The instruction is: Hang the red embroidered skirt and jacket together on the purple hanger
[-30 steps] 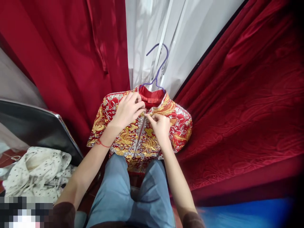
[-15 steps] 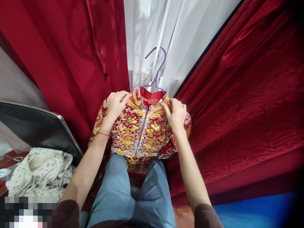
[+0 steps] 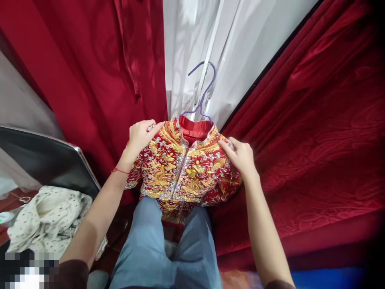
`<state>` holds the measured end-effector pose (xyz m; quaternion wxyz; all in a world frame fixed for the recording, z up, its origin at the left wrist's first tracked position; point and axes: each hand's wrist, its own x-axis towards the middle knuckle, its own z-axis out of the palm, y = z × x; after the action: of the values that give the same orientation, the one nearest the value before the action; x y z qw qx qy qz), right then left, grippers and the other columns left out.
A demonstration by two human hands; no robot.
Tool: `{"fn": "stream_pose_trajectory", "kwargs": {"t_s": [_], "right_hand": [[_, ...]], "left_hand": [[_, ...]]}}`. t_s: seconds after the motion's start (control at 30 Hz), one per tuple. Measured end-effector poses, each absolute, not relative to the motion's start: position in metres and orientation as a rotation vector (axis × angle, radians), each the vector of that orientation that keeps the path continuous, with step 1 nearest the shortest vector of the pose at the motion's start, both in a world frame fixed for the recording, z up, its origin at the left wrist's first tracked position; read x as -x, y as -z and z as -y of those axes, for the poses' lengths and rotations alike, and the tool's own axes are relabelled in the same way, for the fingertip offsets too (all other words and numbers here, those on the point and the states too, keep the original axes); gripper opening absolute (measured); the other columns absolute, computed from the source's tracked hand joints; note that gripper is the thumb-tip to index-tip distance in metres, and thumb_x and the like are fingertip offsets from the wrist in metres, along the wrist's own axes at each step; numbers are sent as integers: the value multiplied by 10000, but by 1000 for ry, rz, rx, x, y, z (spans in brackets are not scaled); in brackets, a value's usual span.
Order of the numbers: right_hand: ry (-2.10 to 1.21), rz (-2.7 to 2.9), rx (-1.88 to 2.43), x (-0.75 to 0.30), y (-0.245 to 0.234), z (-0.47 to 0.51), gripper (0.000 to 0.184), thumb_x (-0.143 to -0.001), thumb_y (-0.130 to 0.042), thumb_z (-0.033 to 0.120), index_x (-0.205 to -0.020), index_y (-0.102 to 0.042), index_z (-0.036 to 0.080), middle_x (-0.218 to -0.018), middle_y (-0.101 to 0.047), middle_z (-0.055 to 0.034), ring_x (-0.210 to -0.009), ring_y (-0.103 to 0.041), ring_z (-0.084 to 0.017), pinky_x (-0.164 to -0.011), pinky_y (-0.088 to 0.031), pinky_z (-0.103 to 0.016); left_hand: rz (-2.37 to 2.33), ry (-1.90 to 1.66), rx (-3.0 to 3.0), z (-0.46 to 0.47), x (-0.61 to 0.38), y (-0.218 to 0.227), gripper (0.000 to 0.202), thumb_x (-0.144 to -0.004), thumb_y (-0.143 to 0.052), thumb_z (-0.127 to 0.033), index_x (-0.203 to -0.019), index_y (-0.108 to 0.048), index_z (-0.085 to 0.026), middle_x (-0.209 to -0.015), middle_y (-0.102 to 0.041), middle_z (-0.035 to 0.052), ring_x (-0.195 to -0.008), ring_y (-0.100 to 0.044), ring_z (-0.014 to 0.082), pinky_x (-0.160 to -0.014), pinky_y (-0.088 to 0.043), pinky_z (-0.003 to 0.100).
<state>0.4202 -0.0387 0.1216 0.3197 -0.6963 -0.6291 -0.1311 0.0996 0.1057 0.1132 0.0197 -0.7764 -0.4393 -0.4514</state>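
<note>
A red jacket (image 3: 180,172) with gold and silver embroidery and a stand-up collar hangs on a purple hanger (image 3: 202,96). Its front is closed down the middle, and its lower part reaches my knees. My left hand (image 3: 140,138) pinches the shoulder on the left side, thumb on the front and fingers behind. On the opposite shoulder, my right hand (image 3: 240,155) grips the cloth the same way. The hanger's hook rises above the collar against a white surface.
Red curtains (image 3: 120,60) hang on the left, and a patterned red drape (image 3: 309,160) covers the right. A black chair back (image 3: 45,156) stands at left, near a white dotted cloth (image 3: 51,220). My knees are just below the jacket.
Both hands have slid outward from near the collar toward the shoulder ends, spreading the jacket's shoulders. The view has shifted slightly.
</note>
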Motion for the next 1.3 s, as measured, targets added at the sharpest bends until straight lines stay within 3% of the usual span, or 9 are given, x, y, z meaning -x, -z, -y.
{"fn": "stream_pose_trajectory", "kwargs": {"t_s": [0.27, 0.9, 1.17, 1.3], "right_hand": [[509, 1476, 1832, -417, -105, 33, 543, -883, -458, 678, -583, -444, 226, -504, -450, 4, -501, -400, -136, -554, -253, -261], [557, 1478, 1728, -429, -95, 15, 623, -846, -432, 773, -583, -404, 208, -484, -412, 24, -467, -399, -109, -541, -250, -242], [565, 1485, 1736, -430, -93, 18, 575, -866, -478, 700, -574, -404, 210, -492, -420, 24, -486, -392, -113, -547, -250, -249], [587, 1527, 1751, -428, -94, 19, 456, -911, -481, 593, -672, -524, 208, -604, -548, -12, -578, -467, -150, -627, -328, -274]], "left_hand": [[1364, 1489, 2164, -109, -114, -94, 541, -964, -386, -596, -593, -426, -205, -588, -487, -4, -621, -438, 150, -670, -297, 283], [1171, 1654, 2118, -130, -120, -82, 490, -963, -467, -537, -602, -421, -209, -583, -488, -16, -599, -436, 150, -667, -302, 303], [1187, 1673, 2098, -124, -117, -83, 501, -957, -461, -554, -595, -432, -209, -567, -469, -16, -584, -427, 149, -658, -295, 304], [1216, 1672, 2094, -122, -117, -83, 509, -957, -452, -561, -590, -432, -210, -570, -467, -12, -595, -433, 154, -664, -297, 305]]}}
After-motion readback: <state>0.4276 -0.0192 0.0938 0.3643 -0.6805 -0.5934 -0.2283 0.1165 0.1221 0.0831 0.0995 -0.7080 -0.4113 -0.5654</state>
